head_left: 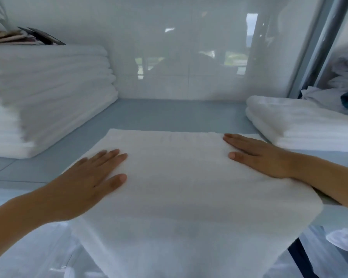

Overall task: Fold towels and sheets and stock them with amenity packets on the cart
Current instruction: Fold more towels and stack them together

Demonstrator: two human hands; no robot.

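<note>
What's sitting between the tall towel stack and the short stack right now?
In the head view, the folded towel with both hands flat on it: left hand, right hand. Behind it, bare shelf.

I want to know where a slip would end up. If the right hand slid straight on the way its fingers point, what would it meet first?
The right hand lies flat on the folded towel, fingers pointing left and slightly away. Going on, it would cross only more towel, then bare shelf; the tall towel stack lies farther along, though depth is unclear.

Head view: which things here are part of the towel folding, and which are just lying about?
In the job:
- white towel, pressed flat under left hand and right hand
- tall folded stack
- short folded stack

Lying about:
- crumpled linen far right
- dark items atop the tall stack
</note>
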